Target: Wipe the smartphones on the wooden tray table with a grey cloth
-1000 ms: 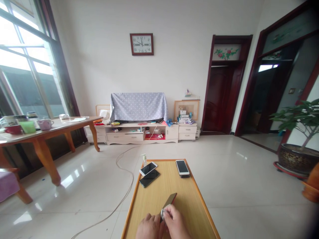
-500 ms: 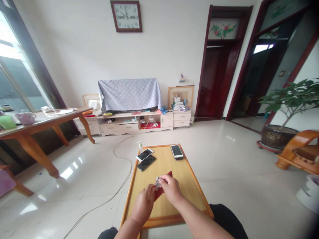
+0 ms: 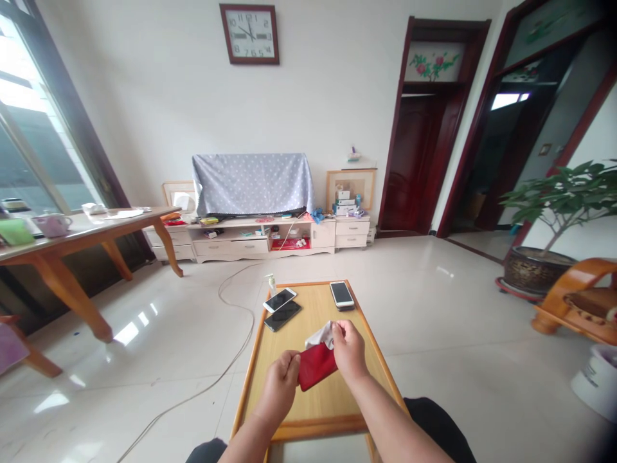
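Red phone [image 3: 315, 368], lower centre of frame: long axis sloping gently up rightward. Left hand [image 3: 280, 383]: fingers clamped on the phone's left end. Right hand [image 3: 351, 350]: fingers pinching pale cloth [image 3: 319, 335] at the phone's upper right; phone contact unclear.

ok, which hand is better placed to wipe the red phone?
Probably the right hand: it pinches the grey cloth near the right end of the red phone, while the left hand grips the phone's left end.
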`<state>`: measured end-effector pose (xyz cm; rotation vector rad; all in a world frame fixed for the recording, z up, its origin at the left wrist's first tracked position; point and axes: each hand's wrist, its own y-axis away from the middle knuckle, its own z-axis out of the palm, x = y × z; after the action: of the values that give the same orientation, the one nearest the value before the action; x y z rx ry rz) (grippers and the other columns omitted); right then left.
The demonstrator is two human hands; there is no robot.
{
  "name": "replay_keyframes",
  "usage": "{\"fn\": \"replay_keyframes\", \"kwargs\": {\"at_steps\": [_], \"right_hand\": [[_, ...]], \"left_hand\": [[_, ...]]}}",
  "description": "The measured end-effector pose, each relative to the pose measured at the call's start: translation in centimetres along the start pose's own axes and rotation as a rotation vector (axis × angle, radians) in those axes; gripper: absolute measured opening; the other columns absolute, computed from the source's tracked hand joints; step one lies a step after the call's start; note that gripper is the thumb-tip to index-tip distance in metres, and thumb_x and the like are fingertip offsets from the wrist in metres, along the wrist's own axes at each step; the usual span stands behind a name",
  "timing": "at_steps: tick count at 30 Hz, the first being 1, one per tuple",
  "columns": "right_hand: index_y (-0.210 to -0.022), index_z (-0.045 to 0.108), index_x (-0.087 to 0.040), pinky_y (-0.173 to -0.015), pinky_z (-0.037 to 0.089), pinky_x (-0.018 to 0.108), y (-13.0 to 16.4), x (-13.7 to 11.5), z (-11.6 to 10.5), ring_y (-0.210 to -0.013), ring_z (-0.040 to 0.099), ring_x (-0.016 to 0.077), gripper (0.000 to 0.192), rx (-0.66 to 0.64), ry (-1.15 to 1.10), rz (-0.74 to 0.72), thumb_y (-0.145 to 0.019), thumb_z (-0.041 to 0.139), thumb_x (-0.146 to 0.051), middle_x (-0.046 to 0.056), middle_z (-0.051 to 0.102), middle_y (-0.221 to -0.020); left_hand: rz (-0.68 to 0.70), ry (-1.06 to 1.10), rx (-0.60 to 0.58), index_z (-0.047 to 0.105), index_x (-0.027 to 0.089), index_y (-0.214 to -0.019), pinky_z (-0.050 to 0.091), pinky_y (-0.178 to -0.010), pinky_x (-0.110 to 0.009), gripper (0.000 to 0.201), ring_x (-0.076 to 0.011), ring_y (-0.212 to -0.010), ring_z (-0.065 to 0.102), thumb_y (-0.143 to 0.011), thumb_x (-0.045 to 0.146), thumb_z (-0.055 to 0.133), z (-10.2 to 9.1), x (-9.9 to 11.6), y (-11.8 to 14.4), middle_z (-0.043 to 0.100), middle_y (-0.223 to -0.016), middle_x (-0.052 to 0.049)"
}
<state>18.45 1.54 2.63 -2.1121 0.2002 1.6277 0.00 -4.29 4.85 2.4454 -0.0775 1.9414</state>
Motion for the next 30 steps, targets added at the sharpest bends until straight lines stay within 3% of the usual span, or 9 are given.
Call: {"fn": "replay_keyframes", "kwargs": {"at_steps": [3,6,9,13,16,18,21,25,30], "right_hand": [[-0.093,0.06,-0.021,-0.064,0.051,0.03,-0.4,-1.2,-1.2,-0.066,0.068,0.0205,0.043,0.027,-0.13,0.064,-0.091,0.048,-0.062,0.005,0.072,-0.079],[-0.094,0.058,-0.021,-0.064,0.051,0.029,0.2,-2.3,-2.2,-0.065,0.068,0.0191,0.042,-0.011,-0.18,0.033,-0.091,0.051,-0.062,0.005,0.072,-0.082],[-0.09,0.057,-0.022,-0.062,0.049,0.028,2.6,-3.4,-1.9,-0.063,0.065,0.0174,0.038,-0.19,-0.171,-0.035,-0.094,0.05,-0.059,0.002,0.069,-0.076],[-0.082,0.06,-0.024,-0.065,0.044,0.026,6.4,-4.1,0.3,-0.07,0.061,0.0172,0.032,-0.446,-0.01,-0.21,-0.098,0.047,-0.048,0.002,0.066,-0.077],[-0.077,0.063,-0.025,-0.069,0.04,0.028,6.7,-3.8,1.6,-0.079,0.057,0.0189,0.029,-0.362,0.289,-0.358,-0.097,0.049,-0.04,0.004,0.064,-0.083],[-0.08,0.065,-0.025,-0.069,0.039,0.028,5.3,-3.2,1.6,-0.081,0.056,0.0192,0.027,-0.254,0.395,-0.362,-0.097,0.048,-0.038,0.005,0.062,-0.089],[-0.085,0.066,-0.025,-0.068,0.04,0.027,2.3,-1.7,0.7,-0.082,0.057,0.0181,0.026,-0.118,0.367,-0.249,-0.095,0.049,-0.042,0.005,0.061,-0.096],[-0.084,0.066,-0.023,-0.067,0.045,0.029,0.3,0.7,-0.4,-0.08,0.061,0.0199,0.032,-0.025,0.131,0.052,-0.084,0.06,-0.055,0.006,0.065,-0.092],[-0.087,0.066,-0.02,-0.057,0.051,0.03,1.4,3.4,-0.4,-0.07,0.067,0.0212,0.047,-0.154,-0.194,0.412,-0.083,0.057,-0.066,0.007,0.071,-0.081]], "left_hand": [[-0.06,0.095,0.048,0.063,0.017,-0.086,0.041,-0.057,-0.024,0.047,-0.0124,-0.06,0.049,-0.083,0.063,0.056,-0.1,-0.1,0.0,0.056,-0.064,0.002],[-0.086,0.154,0.093,0.064,0.017,-0.087,0.043,-0.059,-0.025,0.048,-0.0125,-0.061,0.052,-0.08,0.064,0.059,-0.7,-0.1,0.0,0.059,-0.067,0.001],[-0.09,0.184,0.133,0.063,0.017,-0.089,0.043,-0.059,-0.025,0.049,-0.0127,-0.062,0.052,-0.08,0.065,0.06,-1.0,-0.2,-0.1,0.059,-0.068,0.001],[-0.061,0.206,0.151,0.062,0.017,-0.085,0.043,-0.06,-0.025,0.046,-0.0124,-0.062,0.051,-0.082,0.063,0.06,-0.5,-0.5,-0.2,0.055,-0.067,0.003],[-0.031,0.207,0.131,0.061,0.018,-0.083,0.042,-0.06,-0.024,0.043,-0.0116,-0.062,0.049,-0.084,0.061,0.058,-0.1,-0.5,0.0,0.053,-0.066,0.004],[-0.03,0.193,0.126,0.061,0.018,-0.083,0.041,-0.059,-0.024,0.044,-0.0111,-0.06,0.047,-0.084,0.062,0.057,0.0,-0.3,0.3,0.052,-0.064,0.004],[-0.048,0.186,0.124,0.062,0.018,-0.082,0.04,-0.058,-0.024,0.047,-0.0114,-0.059,0.047,-0.083,0.065,0.057,-0.3,0.0,0.7,0.053,-0.064,0.004],[-0.049,0.149,0.147,0.063,0.019,-0.085,0.04,-0.059,-0.026,0.052,-0.013,-0.06,0.049,-0.083,0.069,0.054,-0.6,0.3,1.0,0.056,-0.066,0.002],[0.095,-0.142,0.086,0.062,0.02,-0.095,0.043,-0.067,-0.029,0.046,-0.0175,-0.07,0.056,-0.093,0.062,0.042,-0.5,0.2,1.2,0.062,-0.075,-0.002]]}}
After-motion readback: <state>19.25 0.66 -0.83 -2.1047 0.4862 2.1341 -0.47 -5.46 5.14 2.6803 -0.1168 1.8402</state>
